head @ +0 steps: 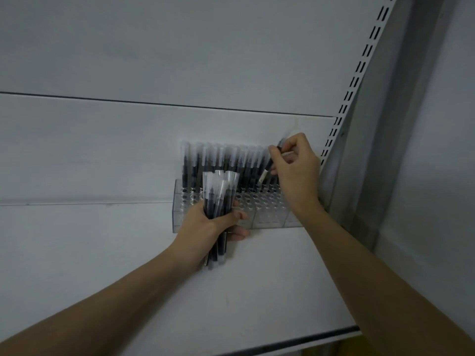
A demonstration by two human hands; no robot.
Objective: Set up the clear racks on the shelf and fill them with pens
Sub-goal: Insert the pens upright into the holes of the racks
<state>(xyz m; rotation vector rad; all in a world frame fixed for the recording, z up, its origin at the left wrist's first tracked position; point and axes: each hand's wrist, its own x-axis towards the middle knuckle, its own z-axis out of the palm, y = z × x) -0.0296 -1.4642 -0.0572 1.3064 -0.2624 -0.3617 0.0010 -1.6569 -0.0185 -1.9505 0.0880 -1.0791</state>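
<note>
Your right hand (295, 170) pinches one light, stiff, smooth capped pen (270, 164) mid-barrel above the clear rack (267, 214) on the white shelf (102, 253), its rear holes filled with upright pens (221, 163) and front holes empty, while your left hand (205, 224) grips the spare bundle (218, 199).
</note>
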